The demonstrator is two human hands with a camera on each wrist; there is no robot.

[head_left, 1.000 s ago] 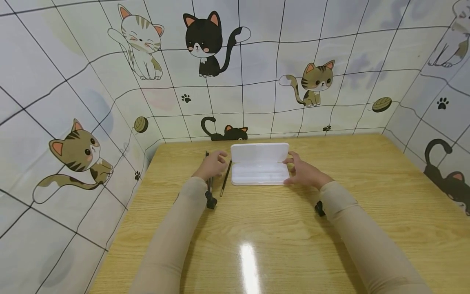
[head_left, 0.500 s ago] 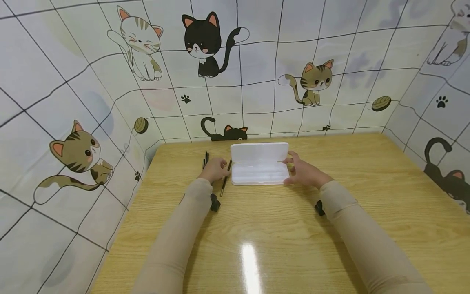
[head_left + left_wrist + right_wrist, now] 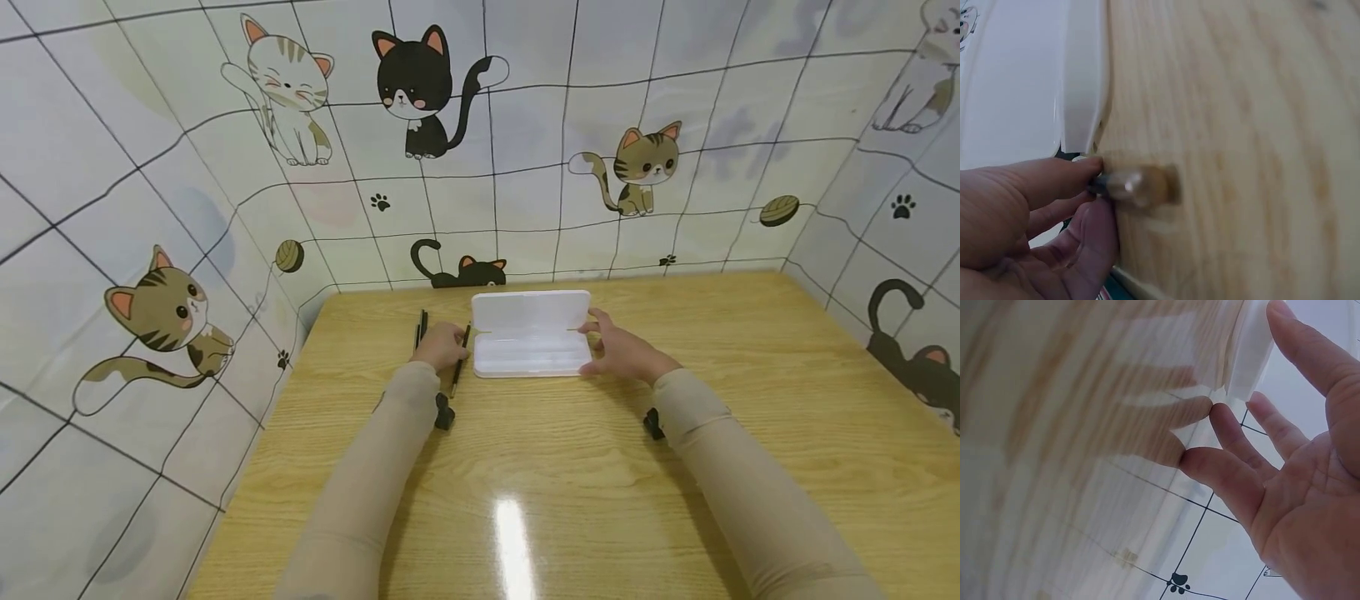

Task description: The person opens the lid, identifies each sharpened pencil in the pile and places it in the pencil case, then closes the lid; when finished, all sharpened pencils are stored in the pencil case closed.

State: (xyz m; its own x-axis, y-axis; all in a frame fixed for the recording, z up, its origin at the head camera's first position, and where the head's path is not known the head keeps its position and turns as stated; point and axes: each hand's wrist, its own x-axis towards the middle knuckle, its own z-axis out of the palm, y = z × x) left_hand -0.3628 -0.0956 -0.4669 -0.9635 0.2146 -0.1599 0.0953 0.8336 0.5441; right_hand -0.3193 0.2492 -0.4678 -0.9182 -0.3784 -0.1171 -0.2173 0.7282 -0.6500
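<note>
A white plastic case (image 3: 529, 335) lies open on the wooden table (image 3: 570, 467), its lid tipped back toward the wall. Just left of it lies a dark pen (image 3: 455, 383). My left hand (image 3: 444, 343) is over that pen, and in the left wrist view the thumb and fingers (image 3: 1079, 178) pinch the pen (image 3: 1127, 185) against the wood beside the case (image 3: 1035, 81). My right hand (image 3: 603, 343) rests at the right end of the case with its fingers straight (image 3: 1241, 437), the fingertips touching the case edge (image 3: 1252, 350).
Two more dark pens (image 3: 420, 325) lie side by side left of my left hand. Walls with cat pictures (image 3: 420, 92) close in the table at the back and on both sides. Bare wood stretches between the case and the table's near edge.
My left hand has moved right from the two far-left pens to the pen beside the case and has closed its fingers on it. The right hand and case have stayed put.
</note>
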